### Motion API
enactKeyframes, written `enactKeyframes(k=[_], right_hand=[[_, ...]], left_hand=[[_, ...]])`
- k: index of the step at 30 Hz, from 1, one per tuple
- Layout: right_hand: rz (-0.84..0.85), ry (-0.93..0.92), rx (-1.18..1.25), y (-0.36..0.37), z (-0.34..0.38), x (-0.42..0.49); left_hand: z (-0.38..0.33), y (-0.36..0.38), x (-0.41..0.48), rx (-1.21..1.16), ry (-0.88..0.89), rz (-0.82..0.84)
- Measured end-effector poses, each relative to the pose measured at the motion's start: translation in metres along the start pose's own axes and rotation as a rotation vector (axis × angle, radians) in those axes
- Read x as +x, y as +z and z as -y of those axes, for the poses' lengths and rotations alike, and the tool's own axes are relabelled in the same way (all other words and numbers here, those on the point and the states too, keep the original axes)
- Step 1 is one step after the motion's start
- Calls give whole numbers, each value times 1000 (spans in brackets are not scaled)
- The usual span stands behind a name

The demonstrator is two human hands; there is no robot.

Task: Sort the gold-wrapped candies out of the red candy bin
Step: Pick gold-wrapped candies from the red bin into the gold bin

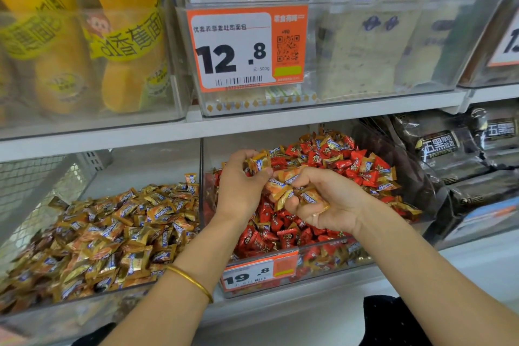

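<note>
Gold-wrapped candies (283, 187) sit in both hands, which I see held together just above the red candy bin (339, 267). The left hand (241, 185) has its fingers curled round a small bunch of them at its fingertips. The right hand (328, 205) is turned palm up, its fingers bent in to cup several more, and the two handfuls touch in the middle. Under and behind both hands lies the heap of red candies (283, 233), with more gold pieces scattered through it, thickest beyond the right hand's knuckles and along the bin's front wall below the wrists. To the left of the left hand, past a clear divider, I can make out a second bin (84, 302) piled with gold candies only. A gold bangle (191, 279) circles the left wrist. Below the left forearm an orange price tag (252, 275) is fixed to the red bin's front. Off to the right of the right hand are dark packets (449, 154).
</note>
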State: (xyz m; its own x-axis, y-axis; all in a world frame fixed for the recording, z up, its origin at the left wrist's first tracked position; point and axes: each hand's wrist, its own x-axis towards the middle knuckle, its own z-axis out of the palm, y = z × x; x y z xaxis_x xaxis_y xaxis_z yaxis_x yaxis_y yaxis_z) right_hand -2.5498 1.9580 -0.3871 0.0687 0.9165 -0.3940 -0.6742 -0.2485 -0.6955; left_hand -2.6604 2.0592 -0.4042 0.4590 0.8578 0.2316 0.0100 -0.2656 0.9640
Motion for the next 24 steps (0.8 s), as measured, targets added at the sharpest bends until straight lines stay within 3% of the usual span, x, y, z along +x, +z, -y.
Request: enactKeyframes(k=[5,10,13,20,24], right_hand=[[-33,-142,-239,4,-10,6],[-105,-200,-257,0,-4,5],[-125,-209,-233,-7,4,0],[-65,-208,-243,-12,10,-8],[31,-203,-331,-2,10,-12]], left_hand=[[-2,3,-5,19,51,-1],[-15,-2,-4,-492,-381,101],[-18,-9,0,-571,-503,128],[-27,-16,-4,-609,-425,203],[-38,-40,-13,-433,-310,290]])
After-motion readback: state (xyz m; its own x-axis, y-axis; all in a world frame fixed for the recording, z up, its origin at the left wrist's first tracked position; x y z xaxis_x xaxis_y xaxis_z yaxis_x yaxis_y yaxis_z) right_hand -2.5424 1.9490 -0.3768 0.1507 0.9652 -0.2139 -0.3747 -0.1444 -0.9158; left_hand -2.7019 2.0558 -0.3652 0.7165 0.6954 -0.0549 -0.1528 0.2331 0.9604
